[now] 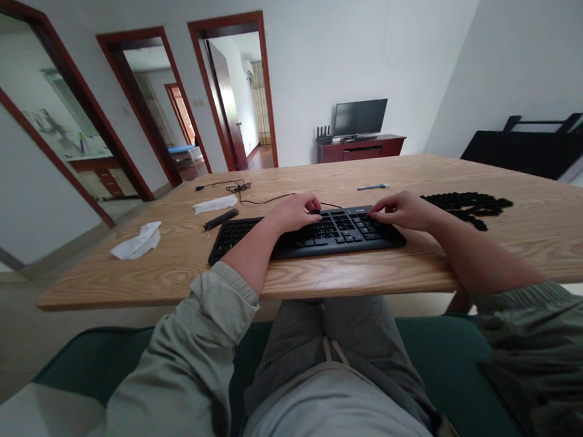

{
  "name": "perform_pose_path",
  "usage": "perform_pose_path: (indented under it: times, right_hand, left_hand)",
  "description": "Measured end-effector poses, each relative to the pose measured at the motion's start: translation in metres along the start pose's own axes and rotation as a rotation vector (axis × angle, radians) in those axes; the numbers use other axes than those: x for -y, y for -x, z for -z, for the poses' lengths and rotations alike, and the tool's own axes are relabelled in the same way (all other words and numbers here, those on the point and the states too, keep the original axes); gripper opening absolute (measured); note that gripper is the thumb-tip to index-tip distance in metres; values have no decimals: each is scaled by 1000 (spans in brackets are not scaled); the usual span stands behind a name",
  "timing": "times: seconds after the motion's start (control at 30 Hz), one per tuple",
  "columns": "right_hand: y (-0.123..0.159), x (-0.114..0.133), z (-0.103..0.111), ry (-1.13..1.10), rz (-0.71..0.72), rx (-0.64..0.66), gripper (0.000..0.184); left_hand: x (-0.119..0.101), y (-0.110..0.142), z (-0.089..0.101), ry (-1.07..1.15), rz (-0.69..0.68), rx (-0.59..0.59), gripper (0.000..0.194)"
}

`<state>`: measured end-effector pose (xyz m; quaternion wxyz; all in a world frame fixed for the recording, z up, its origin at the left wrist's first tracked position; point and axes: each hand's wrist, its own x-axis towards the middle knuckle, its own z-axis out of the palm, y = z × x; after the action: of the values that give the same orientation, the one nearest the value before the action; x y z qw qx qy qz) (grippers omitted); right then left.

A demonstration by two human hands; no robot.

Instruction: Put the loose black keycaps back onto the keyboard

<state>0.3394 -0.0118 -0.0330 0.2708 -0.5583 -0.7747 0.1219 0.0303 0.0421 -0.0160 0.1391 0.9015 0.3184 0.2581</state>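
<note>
A black keyboard (pixel 343 238) lies flat near the table's front edge. My left hand (pixel 294 213) is over its middle, thumb and fingers pinched around a small black piece that looks like a keycap (pixel 316 211). At the keyboard's right end, my right hand (pixel 401 209) has its thumb and fingertips drawn together over the number pad. What those fingertips hold, if anything, is too small to make out. To the right of that hand, many small black pieces, apparently loose keycaps (pixel 470 204), lie spread on the wood.
Crumpled white tissue (pixel 137 242), a flat white wipe (pixel 215 204) and a dark narrow bar (pixel 221 219) lie left on the wooden table (pixel 176 280). The keyboard's cable (pixel 239 187) is coiled behind. A blue-handled brush-like stick (pixel 372 187) sits farther back.
</note>
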Motion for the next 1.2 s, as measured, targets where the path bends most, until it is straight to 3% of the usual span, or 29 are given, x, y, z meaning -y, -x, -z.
perform_pose_path:
  times: [0.23, 0.6, 0.93, 1.2]
  right_hand:
    - [-3, 0, -2, -58, -49, -18, 39]
    - [-5, -8, -5, -104, -66, 42, 35]
    - [-9, -2, -2, -171, -168, 187, 42]
    - [-10, 2, -7, -202, -158, 98, 42]
  left_hand:
    - [1, 0, 0, -1, 21, 23, 19]
    - [-3, 1, 4, -34, 59, 40, 22]
    - [-2, 0, 2, -21, 52, 51, 21]
    - [3, 0, 1, -21, 54, 58, 21]
